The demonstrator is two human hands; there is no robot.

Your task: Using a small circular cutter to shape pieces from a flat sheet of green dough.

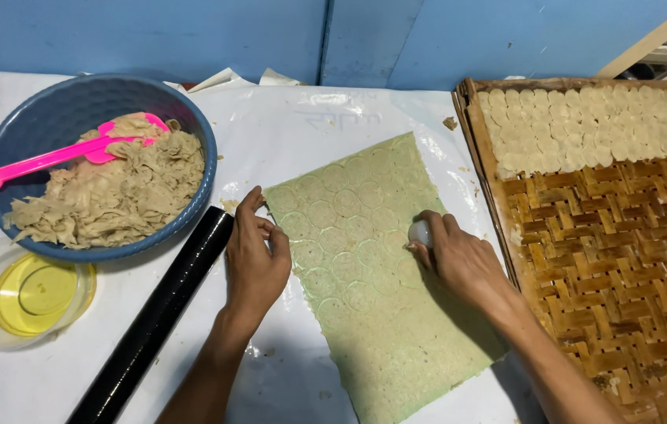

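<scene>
Head view looks down on a white-covered table (310,141) where the right hand (459,263) closes around a small white round cutter (420,232), fingers curled over it so that only its pale top shows; how its rim meets the surface is hidden under the palm. The cutter is pressed onto a thin greenish dough sheet (373,314), which lies directly under that grip and runs away from it both toward the far wall and toward the person, its near corner cut off by the bottom edge of the picture. Circles are stamped in rows across the sheet; those nearest the grip are faint and hard to tell apart. Across the sheet from the cutter, the left hand (255,259) rests on the sheet's edge, fingers bent; whether it pinches the dough or only presses it cannot be made out. Just beyond that hand lies a black rolling pin (157,322), its lower end out of frame. Farther off on that side sit a blue bowl (35,118) of dough scraps with a pink scoop (51,159), and a clear dish of yellow oil (35,294). On the other side of the grip, a woven bamboo tray (616,259) holds pale cut rounds (593,126) at its far end.
</scene>
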